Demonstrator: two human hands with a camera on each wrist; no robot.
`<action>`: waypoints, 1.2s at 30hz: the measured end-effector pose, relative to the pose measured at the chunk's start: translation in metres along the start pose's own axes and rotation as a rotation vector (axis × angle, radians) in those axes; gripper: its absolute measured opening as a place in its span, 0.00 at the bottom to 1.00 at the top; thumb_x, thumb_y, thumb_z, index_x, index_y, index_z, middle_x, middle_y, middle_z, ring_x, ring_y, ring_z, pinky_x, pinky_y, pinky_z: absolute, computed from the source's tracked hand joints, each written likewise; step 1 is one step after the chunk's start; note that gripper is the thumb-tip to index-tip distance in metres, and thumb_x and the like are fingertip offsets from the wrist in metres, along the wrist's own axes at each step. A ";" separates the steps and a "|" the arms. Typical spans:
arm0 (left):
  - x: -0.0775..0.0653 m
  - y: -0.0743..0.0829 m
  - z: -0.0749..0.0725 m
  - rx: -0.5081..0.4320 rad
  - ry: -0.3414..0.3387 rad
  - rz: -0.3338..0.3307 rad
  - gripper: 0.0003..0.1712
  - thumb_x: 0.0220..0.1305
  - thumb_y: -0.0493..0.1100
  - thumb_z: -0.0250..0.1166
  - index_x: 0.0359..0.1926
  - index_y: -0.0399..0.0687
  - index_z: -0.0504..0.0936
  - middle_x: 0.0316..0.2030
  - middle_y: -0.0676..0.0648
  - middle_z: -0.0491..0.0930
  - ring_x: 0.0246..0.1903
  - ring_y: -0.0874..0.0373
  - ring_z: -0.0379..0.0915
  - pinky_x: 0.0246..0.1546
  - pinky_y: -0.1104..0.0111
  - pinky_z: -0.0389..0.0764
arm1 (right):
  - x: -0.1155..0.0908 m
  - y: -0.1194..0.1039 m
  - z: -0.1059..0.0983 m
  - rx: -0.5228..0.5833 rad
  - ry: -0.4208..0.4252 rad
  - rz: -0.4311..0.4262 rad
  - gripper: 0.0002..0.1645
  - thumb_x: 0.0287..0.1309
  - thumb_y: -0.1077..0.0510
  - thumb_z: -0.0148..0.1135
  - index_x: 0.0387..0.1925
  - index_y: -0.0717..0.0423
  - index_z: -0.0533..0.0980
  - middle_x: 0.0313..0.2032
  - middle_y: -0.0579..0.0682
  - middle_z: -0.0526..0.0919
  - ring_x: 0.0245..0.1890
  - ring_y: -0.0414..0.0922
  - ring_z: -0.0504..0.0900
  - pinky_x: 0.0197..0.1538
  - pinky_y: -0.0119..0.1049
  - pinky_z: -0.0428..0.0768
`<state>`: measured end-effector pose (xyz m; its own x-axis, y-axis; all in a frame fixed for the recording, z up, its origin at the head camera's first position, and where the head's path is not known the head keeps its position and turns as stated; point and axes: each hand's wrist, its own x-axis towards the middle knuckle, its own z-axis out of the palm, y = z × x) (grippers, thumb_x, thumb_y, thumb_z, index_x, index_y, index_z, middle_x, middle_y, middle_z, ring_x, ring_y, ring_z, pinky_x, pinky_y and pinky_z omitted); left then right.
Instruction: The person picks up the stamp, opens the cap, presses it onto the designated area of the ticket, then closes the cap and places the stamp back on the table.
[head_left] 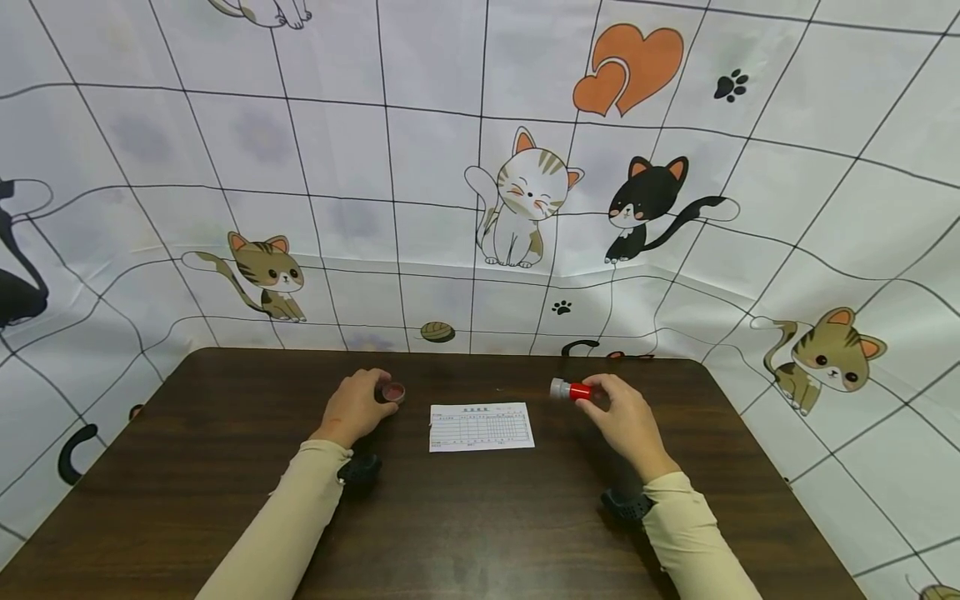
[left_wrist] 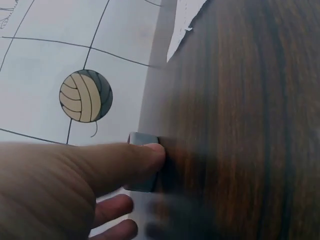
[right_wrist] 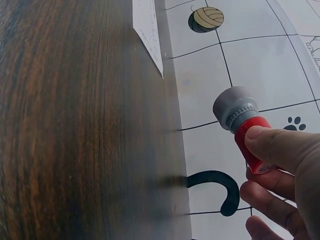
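Note:
My left hand [head_left: 358,408] is at the back left of the table, its thumb and fingers pinching a small round grey cap [left_wrist: 142,165]. In the head view the cap shows a dark red inside facing up. The fingers behind the cap are partly hidden in the left wrist view. My right hand [head_left: 621,421] pinches a stamp [right_wrist: 246,127] by its red handle, with the wide grey head pointing left. Between the hands lies a white printed paper slip [head_left: 482,427] with a table of lines, touched by neither hand.
The dark brown wooden table [head_left: 480,517] ends at a back edge just beyond both hands. Behind it hangs a white cloth [head_left: 435,242] with grid lines and cartoon cats. A dark wrist device [head_left: 626,506] sits on the right wrist, another [head_left: 361,469] on the left.

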<state>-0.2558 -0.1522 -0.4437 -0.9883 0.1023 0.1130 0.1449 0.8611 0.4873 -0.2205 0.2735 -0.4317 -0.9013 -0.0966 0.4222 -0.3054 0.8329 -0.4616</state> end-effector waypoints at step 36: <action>-0.029 0.059 0.027 0.171 -0.150 0.288 0.28 0.68 0.55 0.70 0.64 0.48 0.82 0.67 0.40 0.76 0.65 0.43 0.73 0.62 0.47 0.76 | -0.007 -0.009 0.001 -0.013 -0.042 0.009 0.17 0.59 0.56 0.77 0.48 0.55 0.83 0.41 0.49 0.85 0.37 0.46 0.81 0.41 0.45 0.79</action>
<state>-0.2195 -0.0916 -0.4415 -0.9059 0.4138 0.0902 0.4209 0.8560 0.3003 -0.2114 0.2664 -0.4317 -0.9161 -0.1112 0.3851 -0.2934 0.8407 -0.4552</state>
